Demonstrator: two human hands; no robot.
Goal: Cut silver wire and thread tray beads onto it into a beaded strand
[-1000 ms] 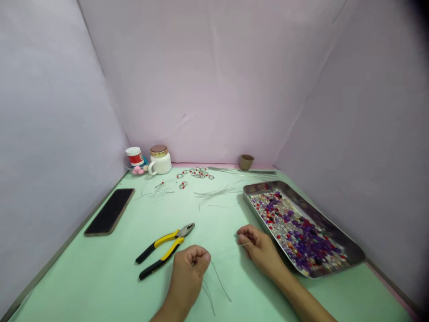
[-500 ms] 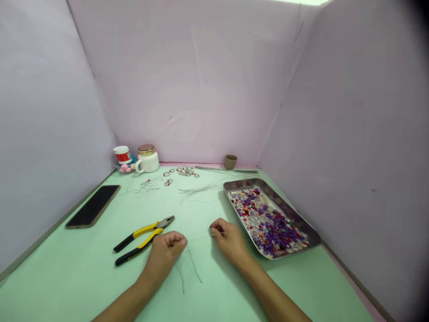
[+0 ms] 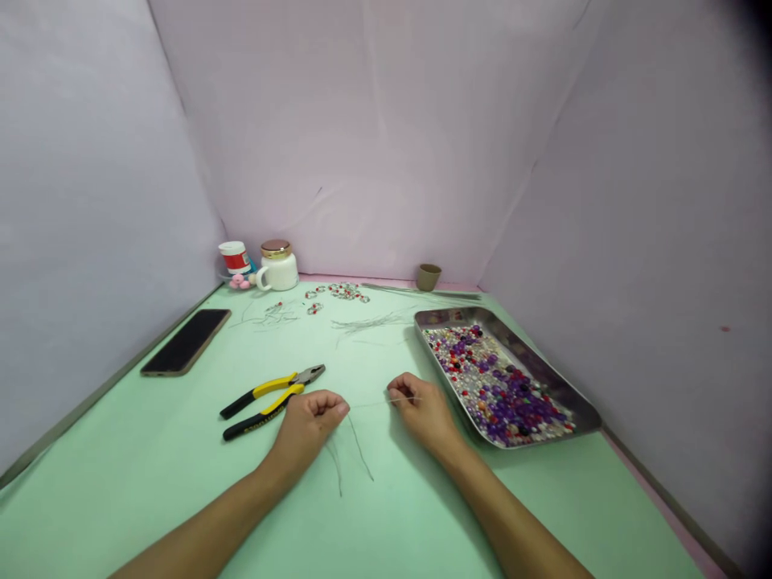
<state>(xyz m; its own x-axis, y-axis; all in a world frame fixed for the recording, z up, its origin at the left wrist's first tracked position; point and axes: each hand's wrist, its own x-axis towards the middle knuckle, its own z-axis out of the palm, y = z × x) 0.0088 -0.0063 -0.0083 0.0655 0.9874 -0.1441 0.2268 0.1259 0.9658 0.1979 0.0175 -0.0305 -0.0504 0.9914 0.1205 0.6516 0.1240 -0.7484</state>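
Both hands' grip [image 3: 367, 406] pinched on wire [image 3: 369, 404]

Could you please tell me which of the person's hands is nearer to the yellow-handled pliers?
Left. The left hand rests right beside the yellow-handled pliers, by their handles; the right hand lies farther off, closer to the bead tray.

Soft, even, bright light; faint shadows, wide-angle bending, dark right-hand corners

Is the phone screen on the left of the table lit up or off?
Off. The black smartphone lies flat, face up on the green table, its screen evenly dark with no glow or image.
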